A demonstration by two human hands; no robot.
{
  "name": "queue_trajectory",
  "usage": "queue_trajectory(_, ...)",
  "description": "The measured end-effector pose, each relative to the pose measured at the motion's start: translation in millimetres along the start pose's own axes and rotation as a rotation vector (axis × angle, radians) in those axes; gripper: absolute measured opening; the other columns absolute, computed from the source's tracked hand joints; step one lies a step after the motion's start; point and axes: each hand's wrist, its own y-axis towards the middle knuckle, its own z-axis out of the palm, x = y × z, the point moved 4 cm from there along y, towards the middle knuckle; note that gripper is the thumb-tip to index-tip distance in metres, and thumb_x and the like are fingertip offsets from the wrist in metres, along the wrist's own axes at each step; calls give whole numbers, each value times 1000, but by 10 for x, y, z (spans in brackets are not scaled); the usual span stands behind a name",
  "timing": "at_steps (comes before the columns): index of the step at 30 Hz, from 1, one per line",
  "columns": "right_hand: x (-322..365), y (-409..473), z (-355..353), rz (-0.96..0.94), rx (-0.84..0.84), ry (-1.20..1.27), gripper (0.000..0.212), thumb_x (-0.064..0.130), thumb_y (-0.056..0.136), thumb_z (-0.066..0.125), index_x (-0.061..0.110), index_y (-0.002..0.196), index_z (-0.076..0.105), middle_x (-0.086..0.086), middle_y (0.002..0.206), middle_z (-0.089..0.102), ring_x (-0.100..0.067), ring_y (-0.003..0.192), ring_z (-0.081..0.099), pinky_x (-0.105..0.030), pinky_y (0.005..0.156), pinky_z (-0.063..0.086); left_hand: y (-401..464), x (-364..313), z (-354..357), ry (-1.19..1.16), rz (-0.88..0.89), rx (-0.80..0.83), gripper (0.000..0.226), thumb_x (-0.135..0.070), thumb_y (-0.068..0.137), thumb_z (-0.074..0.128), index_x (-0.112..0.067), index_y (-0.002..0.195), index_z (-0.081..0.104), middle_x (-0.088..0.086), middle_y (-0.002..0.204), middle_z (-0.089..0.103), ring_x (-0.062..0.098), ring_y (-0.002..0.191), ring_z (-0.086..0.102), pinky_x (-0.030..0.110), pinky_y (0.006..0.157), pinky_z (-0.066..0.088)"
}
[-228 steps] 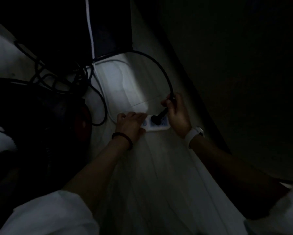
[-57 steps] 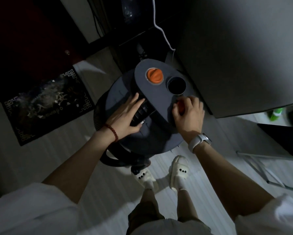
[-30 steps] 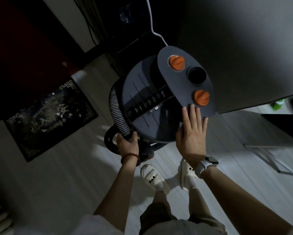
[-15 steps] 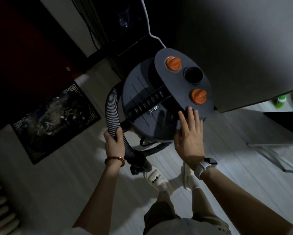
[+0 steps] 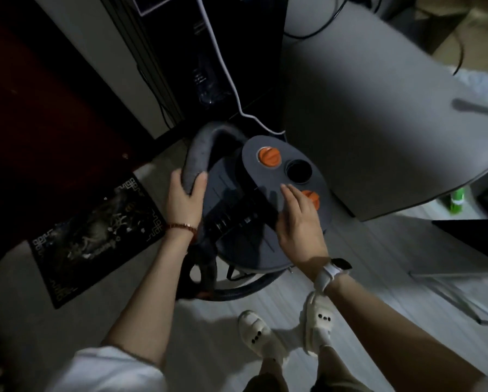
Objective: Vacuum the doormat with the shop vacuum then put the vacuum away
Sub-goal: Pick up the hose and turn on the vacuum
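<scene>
Writing: none readable; small pale sticker on vac lid, too blurred to make out. Pale ornamental marks on mat, not legible.
Shop vac (image 5: 237,222): 1, dark grey round tub on pale floor, centre of view, just beside grey desk (image 5: 378,123).
Lid knobs: 2 orange; far knob (image 5: 269,157) in full view, near knob (image 5: 312,198) partly under right fingers. 1 round black port (image 5: 298,171) between them.
Hose (image 5: 199,154): 1, grey, arching up over vac's left side; blurred.
Left hand (image 5: 184,200): fingers and thumb wrapped round hose end, clamped on it. Red bead bracelet (image 5: 182,226) on wrist.
Right hand (image 5: 300,222): flat on lid, fingers straight, fingertips by near knob; nothing gripped. White watch (image 5: 331,271) on wrist.
Doormat (image 5: 95,236): 1, black w/ pale key-pattern border, on floor left of vac, near but not touching; pale specks on it.
Feet: 2, in white clogs (image 5: 265,338), just in front of vac.
Cables: 1 white cord (image 5: 223,66) running down behind vac; sev. black ones at top, count unclear.
Bottle (image 5: 457,199): 1, green, on floor under desk, right.
</scene>
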Motion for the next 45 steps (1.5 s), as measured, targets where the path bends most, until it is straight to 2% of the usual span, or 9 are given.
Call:
queue_trajectory(9,-419,401,-935,-10,-221,-89,72,31,82,48,7,145,20,-25,148,21,-38,137,21,-52,113,18,-418,-917,627,55,285,507,43,-27,84,66,-11,124,57,-6,103,60,2,94,55,0,72,38)
queue_trajectory(12,-696,199,-1074,-158,11,-276,74,44,78,44,17,143,23,-19,147,32,-37,137,23,-57,110,9,-817,-798,712,130,228,554,50,-25,80,71,-8,124,57,-4,110,58,7,102,54,10,80,38)
queue_trajectory(16,-958,-171,-1005,-285,373,-130,65,48,80,47,14,134,39,-17,123,57,-37,117,52,-53,102,33,-1266,-724,725,126,219,629,53,-46,68,71,-13,109,66,-1,97,64,2,89,58,23,79,47)
queue_trajectory(25,-613,-1116,-811,-288,634,39,66,60,77,46,19,129,42,-6,120,45,-22,103,50,-39,87,47,-2127,-109,188,173,72,566,72,-66,57,59,-20,111,66,-10,98,63,8,93,60,30,85,49)
queue_trajectory(30,4,-2021,-505,-234,563,137,66,58,75,47,10,121,49,1,105,46,-10,92,47,-28,78,43,-2738,378,-499,125,17,453,43,-31,68,80,-17,106,65,-12,88,60,5,84,58,25,80,47)
queue_trajectory(36,827,-3120,87,-57,497,302,43,37,79,66,9,109,52,0,94,49,-12,83,49,-14,66,36,-3498,1155,-1546,143,-57,82,55,-45,75,64,-12,119,59,8,126,50,20,119,42,28,100,34)
queue_trajectory(39,1191,-3497,267,73,496,459,31,28,82,69,20,104,49,2,92,52,-10,80,53,-15,66,43,-3847,1530,-1942,-144,-505,-86,65,-46,87,55,-10,139,38,13,143,36,27,134,33,34,108,29)
queue_trajectory(41,1377,-3715,355,104,534,528,27,25,81,70,28,97,47,5,89,51,-6,77,53,-14,65,43,-4008,1652,-1889,-705,-844,15,67,-53,93,39,-10,143,29,11,144,38,29,131,39,37,105,31)
queue_trajectory(45,1624,-4070,600,31,707,470,28,27,83,68,20,106,54,-5,102,53,-2,87,50,-3,71,38,-4005,1644,-1932,-1392,-833,-41,65,-59,92,28,-3,115,52,10,110,62,26,103,60,37,87,47)
